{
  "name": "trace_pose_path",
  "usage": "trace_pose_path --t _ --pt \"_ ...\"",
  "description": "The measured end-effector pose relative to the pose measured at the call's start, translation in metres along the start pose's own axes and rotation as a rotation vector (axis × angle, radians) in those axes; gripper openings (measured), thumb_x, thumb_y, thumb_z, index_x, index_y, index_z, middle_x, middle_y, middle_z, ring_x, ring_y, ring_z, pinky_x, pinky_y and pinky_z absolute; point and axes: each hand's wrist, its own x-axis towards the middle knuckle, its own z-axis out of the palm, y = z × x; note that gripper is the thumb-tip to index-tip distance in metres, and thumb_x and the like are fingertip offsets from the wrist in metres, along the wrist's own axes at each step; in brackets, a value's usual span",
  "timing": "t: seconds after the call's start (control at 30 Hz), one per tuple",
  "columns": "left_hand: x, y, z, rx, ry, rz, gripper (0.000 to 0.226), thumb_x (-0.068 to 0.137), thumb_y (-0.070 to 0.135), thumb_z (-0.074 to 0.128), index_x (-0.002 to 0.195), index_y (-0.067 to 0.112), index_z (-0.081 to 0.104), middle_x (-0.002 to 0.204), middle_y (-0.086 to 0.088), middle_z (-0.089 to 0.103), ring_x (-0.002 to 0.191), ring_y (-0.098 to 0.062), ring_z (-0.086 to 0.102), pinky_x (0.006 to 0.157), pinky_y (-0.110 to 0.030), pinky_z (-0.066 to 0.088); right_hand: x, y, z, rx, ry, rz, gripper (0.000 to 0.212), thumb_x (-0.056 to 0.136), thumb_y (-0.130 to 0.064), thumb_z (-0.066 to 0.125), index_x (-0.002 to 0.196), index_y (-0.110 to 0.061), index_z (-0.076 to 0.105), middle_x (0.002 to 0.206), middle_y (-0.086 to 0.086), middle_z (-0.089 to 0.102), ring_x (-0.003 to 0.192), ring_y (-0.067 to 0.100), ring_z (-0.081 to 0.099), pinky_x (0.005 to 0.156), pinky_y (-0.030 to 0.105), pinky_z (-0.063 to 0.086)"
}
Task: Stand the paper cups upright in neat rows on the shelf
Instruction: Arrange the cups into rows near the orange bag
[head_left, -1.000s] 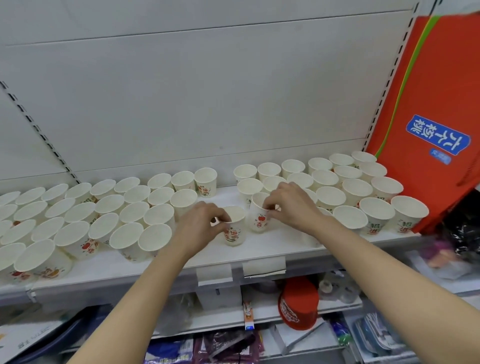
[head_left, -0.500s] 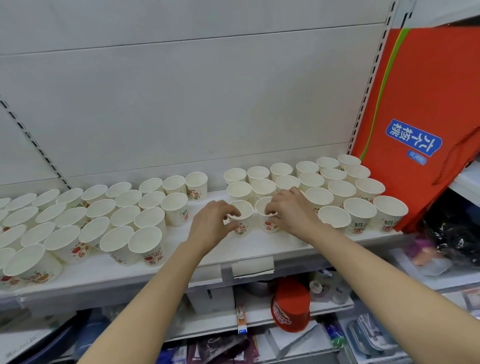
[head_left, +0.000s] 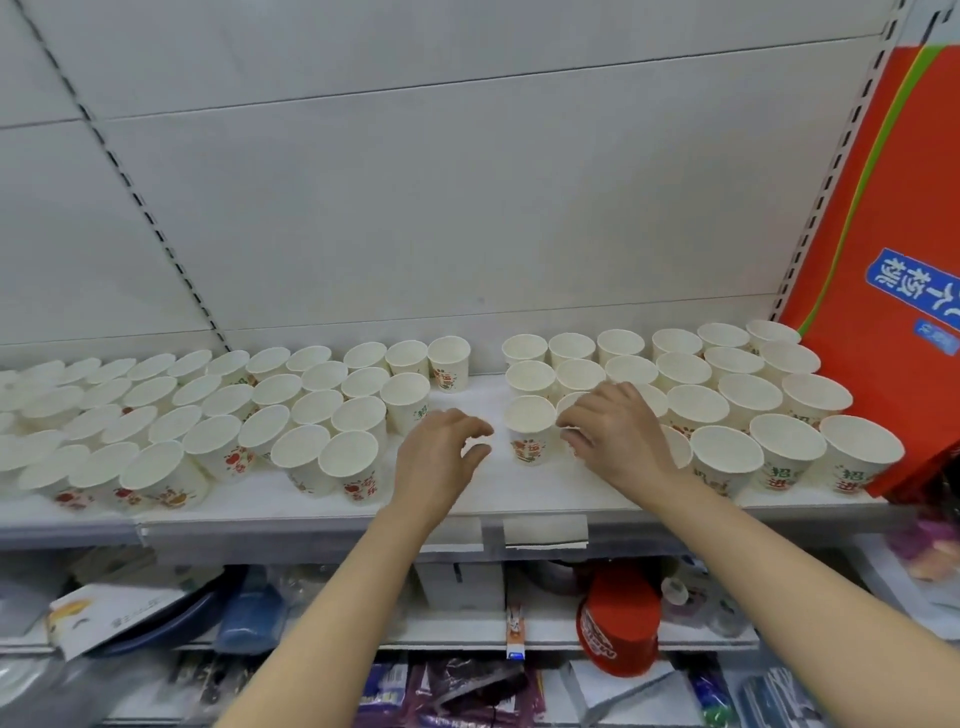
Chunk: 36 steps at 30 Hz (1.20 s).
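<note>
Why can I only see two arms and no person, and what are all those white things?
The camera sits on the person's head and looks down, so you see only their arms reaching forward. There is no machine here, just two bare hands. The white things are paper cups, standing open side up in rows on a white shop shelf. There are two big groups with a bare gap between them. The left hand hovers over that gap with curled fingers and holds nothing. The right hand is curled around a cup at the edge of the right group; most of that cup is hidden. Another cup stands between the hands. An orange bag leans at the right end.
</note>
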Motion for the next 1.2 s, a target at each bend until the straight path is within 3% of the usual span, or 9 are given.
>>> trace_pose_path --t 0.13,0.23,0.37,0.47,0.6,0.8,1.0,1.2 --pt "-0.042 -0.044 -0.026 0.039 0.243 -0.209 0.007 0.087 0.027 0.069 0.093 0.028 0.072 0.09 0.011 0.065 0.085 -0.016 0.055 0.065 -0.03 0.043 0.006 -0.03 0.016 0.065 0.051 -0.088 0.009 0.074 -0.018 0.076 0.072 -0.017 0.067 0.069 -0.005 0.062 0.07 0.024 0.053 0.071 0.027 0.026" --pt "-0.064 -0.085 -0.056 0.08 0.357 -0.353 0.016 0.088 0.018 0.064 0.098 0.028 0.07 0.097 0.009 0.065 0.09 -0.018 0.056 0.069 -0.033 0.046 0.008 -0.056 0.029 0.139 0.021 -0.097 0.01 0.073 -0.017 0.077 0.072 -0.019 0.068 0.069 -0.006 0.063 0.07 0.023 0.053 0.069 0.027 0.026" --pt "-0.071 -0.144 -0.083 0.072 0.245 -0.375 0.034 0.081 0.02 0.074 0.113 0.028 0.065 0.115 0.004 0.06 0.102 -0.024 0.055 0.08 -0.034 0.046 0.016 -0.104 0.045 0.279 -0.022 -0.095 0.009 0.074 -0.02 0.077 0.079 -0.02 0.07 0.075 -0.007 0.066 0.074 0.02 0.056 0.068 0.031 0.039" --pt "-0.07 -0.163 -0.084 -0.1 0.191 -0.423 0.054 0.072 0.025 0.083 0.121 0.027 0.06 0.119 0.008 0.051 0.106 -0.018 0.052 0.092 -0.036 0.046 0.026 -0.139 0.059 0.491 -0.063 0.127 0.025 0.076 -0.029 0.076 0.099 -0.022 0.068 0.095 -0.008 0.064 0.091 0.014 0.052 0.075 0.029 0.045" --pt "-0.075 -0.176 -0.065 -0.202 0.139 -0.354 0.043 0.073 0.021 0.081 0.111 0.031 0.063 0.118 0.009 0.05 0.103 -0.014 0.052 0.088 -0.04 0.051 0.04 -0.182 0.084 0.552 -0.056 0.16 0.042 0.071 -0.032 0.079 0.108 -0.023 0.062 0.112 -0.006 0.056 0.103 0.012 0.045 0.086 0.022 0.038" --pt "-0.07 -0.196 -0.066 -0.224 0.161 -0.304 0.011 0.083 0.029 0.074 0.093 0.026 0.071 0.105 0.014 0.06 0.096 -0.01 0.058 0.076 -0.033 0.051 0.049 -0.207 0.109 0.462 0.062 0.164 0.02 0.072 -0.026 0.078 0.088 -0.019 0.069 0.094 -0.008 0.065 0.094 0.018 0.048 0.08 0.026 0.041" --pt "-0.064 -0.195 -0.078 -0.361 0.113 -0.199 0.009 0.086 0.03 0.071 0.094 0.029 0.075 0.094 0.014 0.064 0.09 -0.008 0.058 0.074 -0.026 0.045 0.041 -0.205 0.097 0.43 0.139 0.249 0.01 0.075 -0.026 0.076 0.082 -0.019 0.073 0.083 -0.011 0.067 0.089 0.014 0.049 0.075 0.024 0.041" --pt "-0.054 -0.144 -0.078 -0.535 0.1 -0.127 0.015 0.082 0.02 0.076 0.084 0.035 0.072 0.087 0.02 0.067 0.083 -0.007 0.061 0.07 -0.025 0.047 0.011 -0.174 0.058 0.352 0.228 0.34 0.008 0.074 -0.022 0.078 0.081 -0.018 0.074 0.079 -0.009 0.068 0.086 0.012 0.049 0.073 0.021 0.041"
